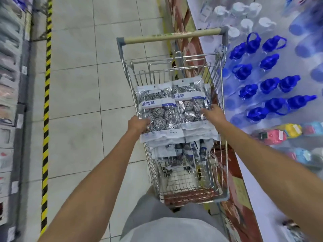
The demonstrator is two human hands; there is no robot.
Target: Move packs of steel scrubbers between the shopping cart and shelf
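Observation:
A wire shopping cart [216, 130] stands in the aisle below me, piled with clear packs of steel scrubbers. Two stacks lie side by side on top: a left stack [158, 112] and a right stack [189, 105], with more packs [181, 154] underneath. My left hand [137, 124] grips the near left edge of the left stack, fingers curled under it. My right hand [214, 113] rests on the right stack's right side with fingers spread over the plastic.
The cart's tan handle [171, 34] is at the far end. To the right, a shelf [262, 198] carries blue-capped bottles [269, 84] and coloured packs [279, 133]. Another shelf of goods [10, 102] lines the left, beyond a yellow-black floor stripe [46, 109].

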